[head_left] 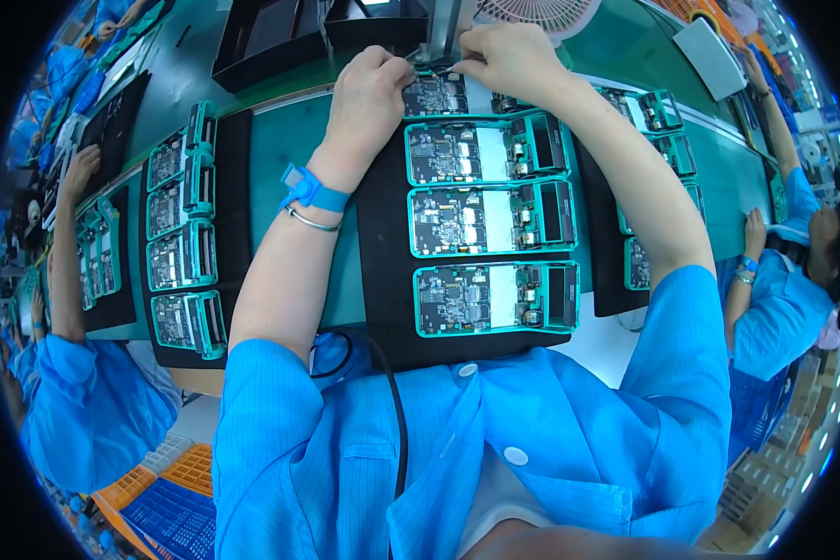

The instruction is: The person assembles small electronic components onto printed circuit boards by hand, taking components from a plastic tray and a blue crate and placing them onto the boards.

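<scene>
My left hand (369,101) and my right hand (513,62) meet at the far edge of the farthest teal-framed circuit board unit (436,96). Both sets of fingertips are pinched together, left of that edge's middle and right of it. Whatever they grip is too small and partly covered to make out. Closer to me, three similar units lie in a column: the second (443,154), the third (446,222) and the nearest (453,301). Each has a dark board, a pale middle panel and a teal frame. A blue strap (327,197) circles my left wrist.
The units lie on a black mat (385,271). Other columns of units flank it, one left (179,252) and one right (672,154). Black trays (271,42) and a white fan grille (541,13) stand beyond. People in blue work at both sides.
</scene>
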Demonstrator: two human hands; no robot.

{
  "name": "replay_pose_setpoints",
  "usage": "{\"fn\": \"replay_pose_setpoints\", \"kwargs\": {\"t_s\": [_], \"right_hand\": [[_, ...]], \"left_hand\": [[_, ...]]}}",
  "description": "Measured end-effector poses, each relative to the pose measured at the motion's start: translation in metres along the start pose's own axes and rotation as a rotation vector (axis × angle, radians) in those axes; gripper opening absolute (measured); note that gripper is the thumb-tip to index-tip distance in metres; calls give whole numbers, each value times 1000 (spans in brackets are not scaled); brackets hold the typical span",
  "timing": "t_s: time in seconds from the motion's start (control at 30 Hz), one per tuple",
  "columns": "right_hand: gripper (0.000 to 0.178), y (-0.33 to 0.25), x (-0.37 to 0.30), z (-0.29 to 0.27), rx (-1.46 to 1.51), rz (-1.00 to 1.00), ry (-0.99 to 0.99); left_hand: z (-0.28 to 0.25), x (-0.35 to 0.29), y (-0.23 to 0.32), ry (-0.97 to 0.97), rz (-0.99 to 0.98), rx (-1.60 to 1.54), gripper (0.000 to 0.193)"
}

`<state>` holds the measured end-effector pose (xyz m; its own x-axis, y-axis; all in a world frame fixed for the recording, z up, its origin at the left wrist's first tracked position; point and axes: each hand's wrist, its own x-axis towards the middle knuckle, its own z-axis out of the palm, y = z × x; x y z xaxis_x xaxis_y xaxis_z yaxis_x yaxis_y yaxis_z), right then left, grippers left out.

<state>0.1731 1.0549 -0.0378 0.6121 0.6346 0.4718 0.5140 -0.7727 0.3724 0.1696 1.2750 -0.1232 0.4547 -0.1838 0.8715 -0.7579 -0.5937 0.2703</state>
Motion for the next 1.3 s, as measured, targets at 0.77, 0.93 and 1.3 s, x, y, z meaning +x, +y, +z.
{"fn": "replay_pose_setpoints", "kwargs": {"t_s": [0.77,0.93,1.3], "right_hand": [[24,-4,1,-7,-77,-35,-24],[21,-9,-1,-9,-115,-101,-14],[18,-6,2,-16,-46,-19,-118]], "left_hand": [[-2,3,-1,-16,0,3,6],[-2,5,-3,-16,1,-10,5],[-4,7,-4,-50,17,-20,6]]}}
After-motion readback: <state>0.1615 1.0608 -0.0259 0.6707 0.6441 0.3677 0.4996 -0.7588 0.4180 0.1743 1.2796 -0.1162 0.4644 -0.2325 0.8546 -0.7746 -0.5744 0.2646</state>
